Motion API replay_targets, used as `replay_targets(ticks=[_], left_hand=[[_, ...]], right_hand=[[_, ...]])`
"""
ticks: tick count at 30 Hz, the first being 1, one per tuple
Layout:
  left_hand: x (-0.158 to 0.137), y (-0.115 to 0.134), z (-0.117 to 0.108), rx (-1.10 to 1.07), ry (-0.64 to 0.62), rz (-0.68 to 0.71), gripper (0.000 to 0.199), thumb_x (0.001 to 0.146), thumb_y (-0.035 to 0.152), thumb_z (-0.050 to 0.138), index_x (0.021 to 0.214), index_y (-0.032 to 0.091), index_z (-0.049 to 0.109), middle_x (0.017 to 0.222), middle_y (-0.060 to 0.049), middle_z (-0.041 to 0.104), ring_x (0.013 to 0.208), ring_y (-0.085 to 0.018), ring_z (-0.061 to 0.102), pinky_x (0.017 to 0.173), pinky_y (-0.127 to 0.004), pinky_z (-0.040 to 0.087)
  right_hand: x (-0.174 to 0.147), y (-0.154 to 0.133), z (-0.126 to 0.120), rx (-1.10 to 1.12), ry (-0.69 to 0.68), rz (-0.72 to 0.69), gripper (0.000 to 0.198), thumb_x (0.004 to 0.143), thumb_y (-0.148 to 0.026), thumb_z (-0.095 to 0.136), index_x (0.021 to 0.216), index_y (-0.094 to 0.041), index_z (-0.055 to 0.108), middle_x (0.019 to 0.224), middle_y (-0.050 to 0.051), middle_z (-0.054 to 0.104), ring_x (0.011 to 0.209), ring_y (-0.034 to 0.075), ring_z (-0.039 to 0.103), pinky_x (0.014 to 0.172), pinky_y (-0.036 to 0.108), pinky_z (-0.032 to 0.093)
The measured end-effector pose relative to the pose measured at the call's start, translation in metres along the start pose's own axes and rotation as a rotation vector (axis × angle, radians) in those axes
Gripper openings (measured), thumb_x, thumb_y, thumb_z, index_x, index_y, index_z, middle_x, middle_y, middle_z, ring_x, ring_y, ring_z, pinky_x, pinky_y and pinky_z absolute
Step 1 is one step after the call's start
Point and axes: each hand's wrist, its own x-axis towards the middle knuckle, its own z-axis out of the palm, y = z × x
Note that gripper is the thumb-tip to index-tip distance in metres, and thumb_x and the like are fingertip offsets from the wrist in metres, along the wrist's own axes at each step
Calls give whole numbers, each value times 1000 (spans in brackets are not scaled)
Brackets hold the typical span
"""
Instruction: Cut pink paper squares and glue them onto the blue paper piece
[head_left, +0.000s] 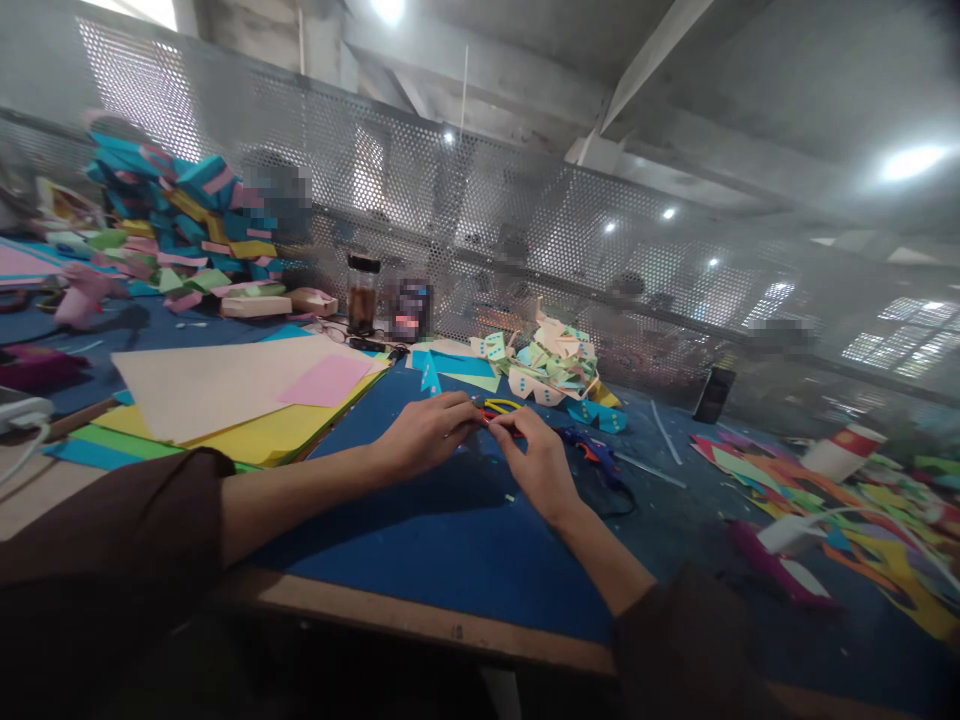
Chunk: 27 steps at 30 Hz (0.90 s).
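Close together above the blue table mat [480, 540], my left hand [427, 432] and my right hand [536, 465] are both closed with bent fingers. Whatever lies between their fingertips is too small or hidden to name. Right at the fingertips shows a tool with yellow and red handles [501, 404], partly covered by the hands; whether they touch it I cannot tell. To the right of my right hand lies a blue glue gun [596, 452]. Beyond the hands are a heap of folded pale paper pieces [555, 365] and a small folded blue paper piece [430, 373].
Coloured paper sheets [225, 385] are stacked at left. Behind them stand a lidded bottle [363, 295] and a pile of folded paper shapes [187, 220]. At right are paper scraps [787, 475], a paper cup [844, 452], a purple power strip [780, 565] and a phone [714, 394].
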Motion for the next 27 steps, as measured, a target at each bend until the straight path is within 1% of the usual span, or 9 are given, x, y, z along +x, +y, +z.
replay_targets(ticks=[2, 4, 9, 14, 18, 22, 27], left_hand=[[0, 0, 0, 12, 5, -13, 15, 93, 16, 52, 101, 19, 64, 100, -5, 68, 92, -18, 64, 75, -29, 52], [0, 0, 0, 15, 8, -20, 14, 92, 16, 53, 100, 18, 64, 99, -5, 68, 92, -18, 64, 75, -29, 52], [0, 2, 0, -6, 13, -22, 13, 93, 19, 53, 98, 18, 65, 97, -6, 68, 89, -17, 64, 73, -28, 52], [-1, 4, 0, -4, 1, -23, 15, 94, 18, 50, 97, 18, 65, 96, -6, 67, 88, -16, 63, 74, -28, 51], [0, 6, -1, -13, 1, -21, 13, 94, 19, 51, 93, 18, 65, 95, -5, 67, 87, -17, 62, 73, -28, 51], [0, 7, -2, -25, 5, -7, 15, 94, 21, 51, 92, 17, 65, 94, -5, 67, 88, -16, 62, 75, -28, 51], [0, 8, -3, -29, 9, 15, 16, 95, 20, 49, 93, 18, 65, 94, -5, 67, 89, -16, 62, 76, -28, 51]], right_hand=[[1, -2, -1, 53, 5, 33, 17, 96, -28, 50, 87, -21, 63, 87, 4, 65, 86, 19, 62, 79, 31, 48], [1, -2, -2, 84, 7, 45, 16, 95, -28, 51, 89, -21, 63, 88, 4, 65, 85, 19, 62, 78, 30, 48], [0, 1, 3, 98, -9, 14, 7, 90, -27, 59, 90, -22, 64, 89, 4, 65, 83, 19, 62, 80, 32, 50], [0, 3, 5, 134, -13, 53, 11, 91, -28, 55, 88, -22, 64, 88, 4, 65, 83, 19, 62, 79, 32, 50], [1, 3, 5, 188, -30, 99, 11, 89, -28, 56, 86, -21, 64, 85, 3, 65, 80, 18, 62, 76, 30, 49], [2, 5, 5, 250, -64, 174, 15, 89, -31, 56, 85, -20, 65, 82, 2, 66, 75, 18, 62, 71, 29, 49], [3, 10, 6, 329, -128, 254, 21, 88, -37, 55, 81, -20, 64, 72, 1, 65, 66, 18, 60, 63, 28, 47]])
